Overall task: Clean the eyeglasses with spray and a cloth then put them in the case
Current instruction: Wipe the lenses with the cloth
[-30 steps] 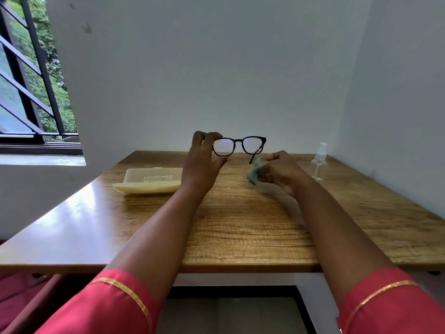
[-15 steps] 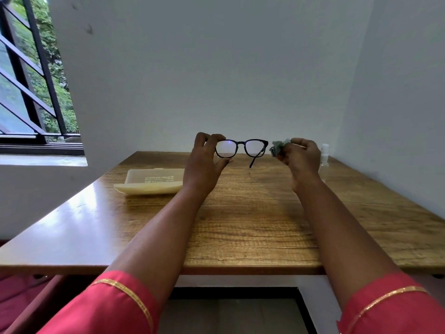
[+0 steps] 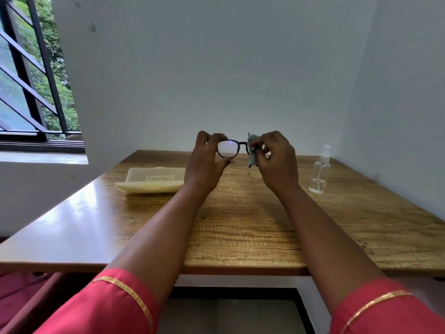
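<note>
- The glasses (image 3: 231,149) are held up above the table (image 3: 240,225), just above mid-frame, with their long axis running left to right across the picture.
- The left hand (image 3: 207,162) pinches the frame's left end, fingers over the top rim and thumb under the left lens.
- The right hand (image 3: 274,157) pinches the cloth (image 3: 252,150) onto the right lens, which the cloth hides.
- The wipe appears to turn on this: the cloth sits at the right end and the uncovered lens lies to its left, toward the left hand.
- The case (image 3: 151,180) lies open at left of centre, nearer the left hand; the spray (image 3: 319,169) stands at right.
</note>
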